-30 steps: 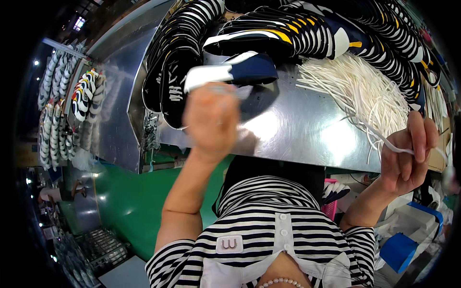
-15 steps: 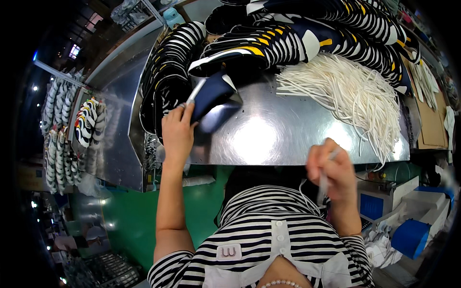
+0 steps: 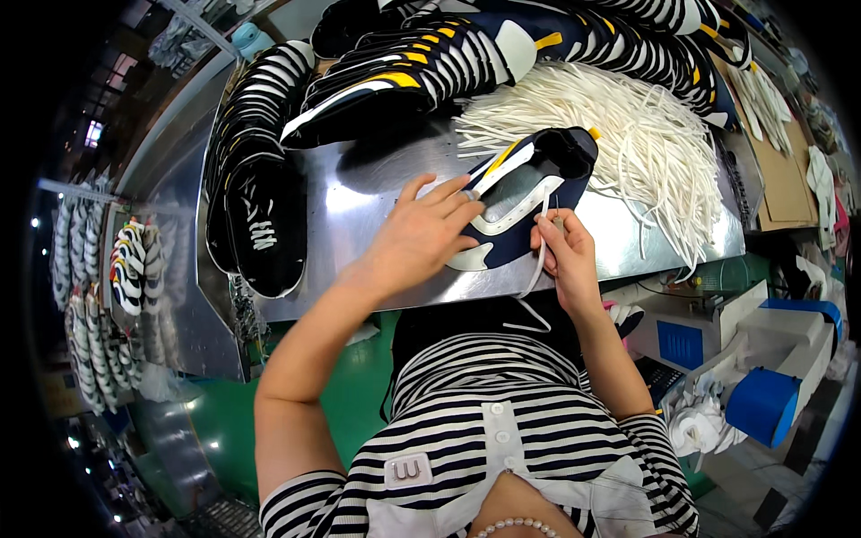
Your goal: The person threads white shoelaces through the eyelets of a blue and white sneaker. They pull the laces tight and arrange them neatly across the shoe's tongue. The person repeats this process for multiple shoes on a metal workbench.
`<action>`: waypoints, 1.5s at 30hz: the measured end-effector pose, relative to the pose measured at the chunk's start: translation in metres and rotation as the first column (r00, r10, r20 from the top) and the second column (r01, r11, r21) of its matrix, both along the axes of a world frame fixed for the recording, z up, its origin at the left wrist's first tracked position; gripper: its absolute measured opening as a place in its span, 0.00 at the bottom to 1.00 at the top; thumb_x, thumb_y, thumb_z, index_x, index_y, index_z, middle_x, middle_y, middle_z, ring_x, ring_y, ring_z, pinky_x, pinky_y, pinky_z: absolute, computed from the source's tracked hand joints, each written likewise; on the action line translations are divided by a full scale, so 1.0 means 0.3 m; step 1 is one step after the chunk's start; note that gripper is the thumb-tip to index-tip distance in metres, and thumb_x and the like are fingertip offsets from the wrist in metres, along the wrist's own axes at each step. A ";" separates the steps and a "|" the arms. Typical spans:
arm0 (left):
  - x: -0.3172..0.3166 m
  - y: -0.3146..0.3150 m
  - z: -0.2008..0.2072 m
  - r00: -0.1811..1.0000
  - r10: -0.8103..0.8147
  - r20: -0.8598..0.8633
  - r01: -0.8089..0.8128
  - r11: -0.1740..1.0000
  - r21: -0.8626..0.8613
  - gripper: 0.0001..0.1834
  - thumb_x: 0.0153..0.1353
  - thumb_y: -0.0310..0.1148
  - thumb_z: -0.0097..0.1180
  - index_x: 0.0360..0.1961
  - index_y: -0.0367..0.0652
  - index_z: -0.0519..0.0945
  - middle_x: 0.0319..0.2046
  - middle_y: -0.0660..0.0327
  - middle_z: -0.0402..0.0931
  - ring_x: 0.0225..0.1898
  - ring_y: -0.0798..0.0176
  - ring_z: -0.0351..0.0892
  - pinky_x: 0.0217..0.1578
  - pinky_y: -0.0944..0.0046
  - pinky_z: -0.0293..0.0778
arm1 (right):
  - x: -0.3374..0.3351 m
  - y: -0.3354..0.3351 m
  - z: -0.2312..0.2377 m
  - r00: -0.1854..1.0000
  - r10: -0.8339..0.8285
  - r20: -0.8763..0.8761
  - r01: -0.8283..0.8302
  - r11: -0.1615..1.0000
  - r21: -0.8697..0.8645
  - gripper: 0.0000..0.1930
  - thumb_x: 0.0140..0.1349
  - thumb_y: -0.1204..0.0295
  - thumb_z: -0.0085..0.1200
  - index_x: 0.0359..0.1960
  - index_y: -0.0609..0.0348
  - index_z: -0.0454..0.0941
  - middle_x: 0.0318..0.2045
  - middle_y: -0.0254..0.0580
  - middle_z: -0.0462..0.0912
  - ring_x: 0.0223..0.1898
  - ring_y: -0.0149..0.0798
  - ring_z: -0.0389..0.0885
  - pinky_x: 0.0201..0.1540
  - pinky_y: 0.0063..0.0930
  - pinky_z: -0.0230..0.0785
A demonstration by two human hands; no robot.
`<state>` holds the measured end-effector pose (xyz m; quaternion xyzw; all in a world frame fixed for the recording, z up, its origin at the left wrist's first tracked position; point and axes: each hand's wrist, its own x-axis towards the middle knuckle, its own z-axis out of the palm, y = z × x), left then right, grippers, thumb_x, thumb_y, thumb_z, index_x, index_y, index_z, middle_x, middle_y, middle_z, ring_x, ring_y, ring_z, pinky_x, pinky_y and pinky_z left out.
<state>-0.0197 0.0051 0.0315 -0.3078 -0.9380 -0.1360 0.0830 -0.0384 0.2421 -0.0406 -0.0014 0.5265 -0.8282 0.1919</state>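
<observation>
A navy shoe upper [image 3: 511,248] with white and yellow trim lies on the metal table in front of me, its black-lined collar toward the far right. My left hand [image 3: 421,229] is open, fingers stretched out over the left edge of the upper; the thumb reaches toward its pale toe. At the upper's right side my right hand [image 3: 567,248] is closed in a pinch on a white shoelace [image 3: 540,269], whose tail hangs past the table's front edge. A thin pointed piece shows above these fingertips, too small to name.
Loose white laces [image 3: 619,143] are heaped at the right of the metal table [image 3: 345,260]. Nested shoe uppers stand in a row on the left [image 3: 265,224] and in rows along the back [image 3: 404,85]. A white and blue machine [image 3: 762,394] is at the lower right.
The navy upper has come from the left to the middle front and lies on the table. My left hand has loosened its grip; my right hand has moved up to the upper with the lace.
</observation>
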 end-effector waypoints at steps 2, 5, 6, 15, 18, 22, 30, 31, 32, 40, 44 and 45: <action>-0.040 -0.033 0.007 0.992 -0.110 0.061 0.113 0.992 -0.052 0.25 0.56 0.37 0.64 0.54 0.40 0.75 0.52 0.49 0.76 0.47 0.48 0.79 0.51 0.52 0.72 | -0.028 -0.025 -0.016 0.975 -0.141 -0.172 0.156 0.985 0.075 0.06 0.71 0.70 0.52 0.43 0.59 0.74 0.29 0.30 0.80 0.19 0.16 0.60 0.21 0.11 0.50; 0.010 0.044 0.038 0.966 -0.035 0.258 0.053 0.996 -0.065 0.24 0.56 0.36 0.64 0.53 0.40 0.75 0.50 0.53 0.76 0.40 0.49 0.81 0.42 0.53 0.77 | -0.064 -0.051 0.010 0.945 -0.135 -0.297 0.220 0.936 0.276 0.05 0.71 0.71 0.52 0.42 0.60 0.75 0.32 0.29 0.80 0.27 0.18 0.68 0.31 0.13 0.62; 0.041 0.078 0.037 0.952 -0.101 0.289 0.105 0.994 0.003 0.24 0.56 0.36 0.64 0.53 0.40 0.75 0.47 0.53 0.75 0.37 0.49 0.81 0.37 0.53 0.78 | -0.084 -0.071 -0.001 0.936 -0.085 -0.342 0.199 0.929 0.314 0.05 0.70 0.71 0.53 0.42 0.60 0.75 0.33 0.28 0.80 0.30 0.19 0.70 0.33 0.14 0.64; 0.022 0.049 0.069 0.997 0.050 -0.051 -0.051 0.998 -0.031 0.18 0.51 0.34 0.67 0.42 0.41 0.78 0.42 0.56 0.76 0.45 0.50 0.76 0.50 0.52 0.69 | -0.113 -0.008 0.088 0.995 0.026 -0.101 -0.021 0.998 0.055 0.05 0.70 0.69 0.53 0.41 0.55 0.73 0.30 0.33 0.82 0.19 0.16 0.61 0.20 0.10 0.50; 0.008 -0.018 0.027 0.992 0.108 0.072 -0.104 0.993 -0.050 0.21 0.50 0.37 0.68 0.44 0.40 0.77 0.46 0.54 0.75 0.50 0.48 0.74 0.53 0.50 0.68 | 0.015 0.031 0.120 0.995 0.094 0.026 -0.095 0.993 0.071 0.05 0.69 0.69 0.53 0.41 0.55 0.73 0.27 0.34 0.81 0.18 0.16 0.62 0.19 0.10 0.49; -0.095 0.013 0.005 0.985 -0.169 0.035 0.169 0.985 -0.017 0.31 0.49 0.41 0.69 0.53 0.41 0.74 0.59 0.50 0.69 0.61 0.45 0.67 0.61 0.48 0.63 | 0.169 -0.005 0.108 0.980 0.199 0.003 -0.193 0.943 0.272 0.05 0.70 0.71 0.53 0.43 0.56 0.73 0.29 0.34 0.83 0.20 0.16 0.66 0.20 0.10 0.55; -0.322 0.089 0.078 0.929 -0.362 -0.081 0.337 0.914 -0.228 0.23 0.42 0.39 0.71 0.40 0.44 0.77 0.37 0.60 0.71 0.46 0.55 0.72 0.52 0.54 0.67 | 0.113 -0.019 0.059 0.988 0.085 -0.128 -0.048 0.963 0.264 0.04 0.71 0.74 0.50 0.41 0.61 0.72 0.35 0.35 0.83 0.20 0.17 0.63 0.23 0.12 0.57; -0.313 0.094 0.103 0.934 -0.356 -0.043 0.341 0.919 -0.197 0.21 0.42 0.38 0.70 0.37 0.44 0.77 0.36 0.60 0.70 0.44 0.55 0.72 0.49 0.55 0.68 | 0.119 -0.010 0.060 0.984 0.086 -0.156 -0.040 0.960 0.276 0.04 0.71 0.74 0.50 0.41 0.61 0.72 0.35 0.35 0.83 0.20 0.17 0.63 0.23 0.11 0.57; -0.285 0.087 0.133 0.940 -0.342 -0.005 0.337 0.926 -0.168 0.19 0.43 0.37 0.70 0.35 0.44 0.77 0.35 0.60 0.70 0.42 0.55 0.72 0.46 0.55 0.68 | 0.134 -0.001 0.053 0.987 0.056 -0.150 -0.011 0.958 0.285 0.04 0.71 0.73 0.50 0.41 0.60 0.71 0.35 0.35 0.83 0.21 0.16 0.63 0.24 0.11 0.57; 0.157 -0.021 0.047 0.927 0.165 0.337 -0.201 0.977 0.072 0.14 0.58 0.38 0.64 0.38 0.41 0.80 0.36 0.57 0.79 0.33 0.52 0.81 0.35 0.59 0.75 | 0.100 -0.041 0.024 0.996 0.058 -0.073 -0.046 0.986 0.161 0.05 0.70 0.73 0.51 0.41 0.62 0.73 0.32 0.37 0.82 0.20 0.18 0.64 0.22 0.12 0.55; 0.105 -0.080 -0.009 0.494 0.179 0.851 -0.643 0.734 0.219 0.26 0.64 0.48 0.60 0.50 0.33 0.79 0.41 0.53 0.82 0.40 0.57 0.82 0.45 0.62 0.75 | -0.033 -0.144 0.014 0.986 0.166 0.012 -0.166 0.979 0.119 0.08 0.68 0.70 0.55 0.41 0.61 0.76 0.30 0.36 0.83 0.15 0.17 0.61 0.17 0.13 0.50; 0.086 -0.093 -0.021 0.295 0.051 0.954 -0.803 0.554 0.219 0.29 0.66 0.52 0.58 0.51 0.33 0.78 0.41 0.53 0.82 0.41 0.60 0.82 0.47 0.63 0.75 | -0.036 -0.158 0.014 0.982 0.188 0.008 -0.187 0.970 0.153 0.08 0.68 0.69 0.55 0.41 0.61 0.76 0.29 0.36 0.83 0.15 0.17 0.61 0.17 0.13 0.50</action>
